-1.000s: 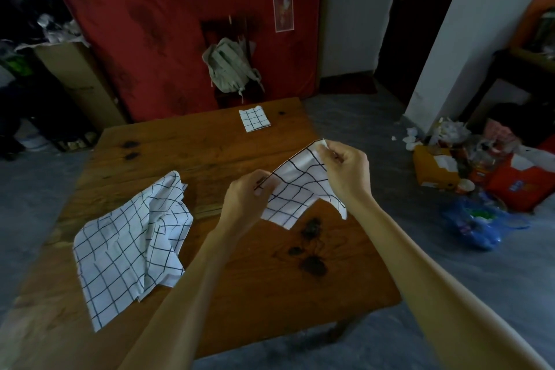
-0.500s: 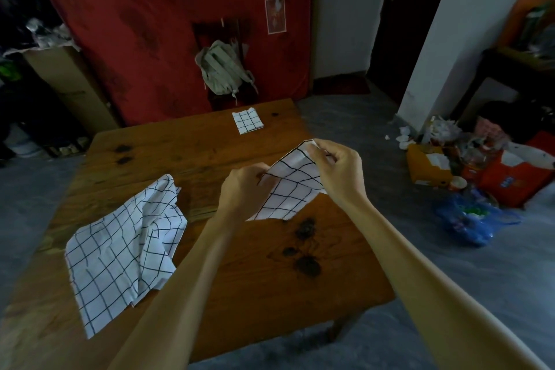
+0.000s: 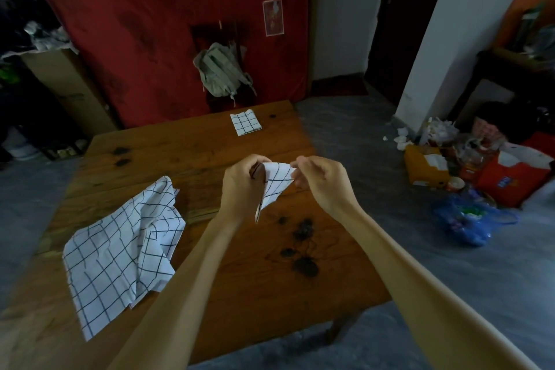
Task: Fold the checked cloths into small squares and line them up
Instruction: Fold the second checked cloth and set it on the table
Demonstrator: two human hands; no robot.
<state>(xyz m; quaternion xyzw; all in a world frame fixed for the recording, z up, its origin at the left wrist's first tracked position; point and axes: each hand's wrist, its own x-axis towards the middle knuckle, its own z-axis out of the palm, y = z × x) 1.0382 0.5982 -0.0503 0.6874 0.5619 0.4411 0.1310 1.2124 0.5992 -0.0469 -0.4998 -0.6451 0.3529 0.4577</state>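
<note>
Since 1 second ago the left hand [image 3: 240, 183] and right hand [image 3: 322, 182], both pinching the white black-checked cloth [image 3: 274, 186] above the wooden table [image 3: 240, 279], have closed together, halving it towards a small square.

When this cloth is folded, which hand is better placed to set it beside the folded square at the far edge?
The right hand, probably. The folded square lies at the table's far edge, slightly nearer that side. Both hands pinch the half-folded cloth, but the left hand holds most of its bulk.
</note>
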